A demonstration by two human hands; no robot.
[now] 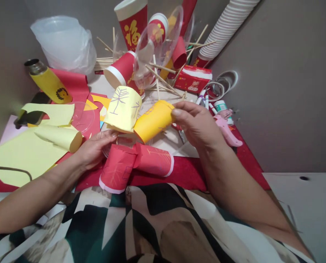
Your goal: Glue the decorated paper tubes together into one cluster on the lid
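My right hand point(194, 120) pinches the rim of an orange paper tube point(155, 119) with faint drawn marks. Against its left end stands a pale yellow paper tube point(123, 107) with a tree drawn in purple lines. My left hand point(98, 146) grips the edge of a clear plastic disc point(106, 150), mostly hidden under the tubes. Nearer to me, two red paper tubes with pink rims and drawn lines lie at the disc's front: a left one point(118, 168) and a right one point(154, 159). Whether all the tubes are fixed to the disc I cannot tell.
Red paper cups point(121, 69), clear lids and wooden sticks point(163, 80) crowd the back. A red tissue pack point(193, 78), markers and a pink glue gun point(227, 131) sit at right. Yellow paper point(23, 153) and a yellow bottle point(49, 82) are at left.
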